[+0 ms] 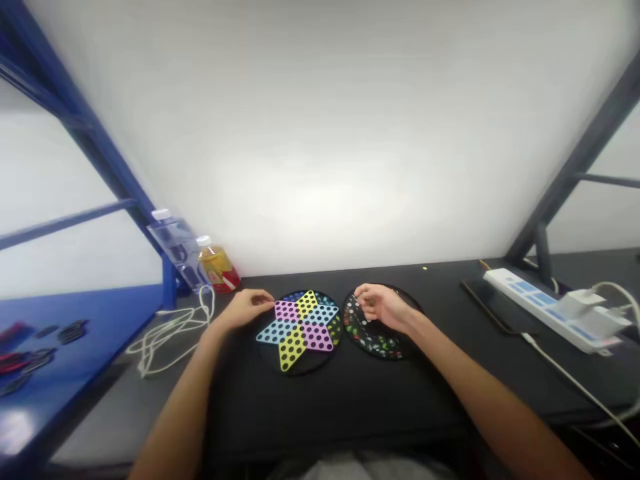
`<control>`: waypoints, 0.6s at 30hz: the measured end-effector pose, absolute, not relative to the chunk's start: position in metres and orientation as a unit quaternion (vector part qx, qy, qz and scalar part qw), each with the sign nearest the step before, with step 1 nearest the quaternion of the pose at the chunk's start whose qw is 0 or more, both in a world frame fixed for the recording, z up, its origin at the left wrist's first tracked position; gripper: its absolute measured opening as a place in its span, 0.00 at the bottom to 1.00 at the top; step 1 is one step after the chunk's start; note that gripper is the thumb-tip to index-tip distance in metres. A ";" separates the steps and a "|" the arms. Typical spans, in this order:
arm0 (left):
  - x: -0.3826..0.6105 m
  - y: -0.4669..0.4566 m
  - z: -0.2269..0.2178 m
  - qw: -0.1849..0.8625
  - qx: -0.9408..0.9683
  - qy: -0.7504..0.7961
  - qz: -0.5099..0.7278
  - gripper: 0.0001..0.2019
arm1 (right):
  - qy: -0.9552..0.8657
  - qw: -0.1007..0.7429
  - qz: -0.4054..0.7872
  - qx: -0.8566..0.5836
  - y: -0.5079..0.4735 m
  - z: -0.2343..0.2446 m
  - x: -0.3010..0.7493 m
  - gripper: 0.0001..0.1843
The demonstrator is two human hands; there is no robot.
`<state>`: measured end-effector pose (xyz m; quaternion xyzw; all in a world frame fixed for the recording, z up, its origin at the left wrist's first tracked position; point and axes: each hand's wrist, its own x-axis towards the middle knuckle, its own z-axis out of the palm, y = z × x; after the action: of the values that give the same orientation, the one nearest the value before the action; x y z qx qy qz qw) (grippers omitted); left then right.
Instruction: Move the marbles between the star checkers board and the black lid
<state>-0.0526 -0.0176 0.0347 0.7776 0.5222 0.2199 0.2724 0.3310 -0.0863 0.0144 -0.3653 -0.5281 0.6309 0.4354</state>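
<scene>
A star-shaped Chinese checkers board [299, 327] in pink, yellow and light blue, dotted with round holes, lies over a round black tray [320, 368]. Coloured pieces show in the tray around the star's points. My left hand [249, 307] pinches the board's upper left pink tip between thumb and fingers. To the right is a second round tray [417, 300] with small coloured marbles [373, 339] along its compartments. Over this tray my right hand [383, 305] is closed, fingertips curled together above its left part. Whatever lies between those fingertips is too small to make out.
A clear bottle [177, 250] and a bottle of yellow drink [217, 265] stand at the back left, near a white cable [170, 333]. On the right lie a dark phone [495, 307] and a white power strip [547, 310] with plugged-in chargers. Blue frame bars flank the left.
</scene>
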 end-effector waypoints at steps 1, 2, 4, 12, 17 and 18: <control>-0.053 -0.018 0.035 0.271 0.779 0.521 0.220 0.21 | -0.562 0.425 0.592 -0.392 -0.087 0.016 0.328 0.08; -0.053 -0.018 0.034 0.268 0.780 0.521 0.219 0.21 | -0.604 0.412 0.534 -0.424 -0.088 0.017 0.326 0.08; -0.053 -0.018 0.034 0.261 0.782 0.522 0.220 0.21 | -0.691 0.377 0.392 -0.476 -0.090 0.018 0.323 0.06; -0.052 -0.020 0.035 0.255 0.782 0.528 0.211 0.21 | -0.801 0.244 0.268 -0.476 -0.093 0.017 0.320 0.07; -0.053 -0.017 0.033 0.247 0.793 0.514 0.213 0.21 | -0.685 0.344 0.420 -0.486 -0.091 0.020 0.329 0.12; -0.054 -0.017 0.032 0.246 0.793 0.514 0.215 0.21 | -0.633 0.371 0.492 -0.469 -0.090 0.021 0.333 0.15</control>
<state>-0.0536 -0.0167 0.0323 0.7933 0.5138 0.2149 0.2461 0.3327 -0.0901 0.0210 -0.4685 -0.6331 0.4918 0.3713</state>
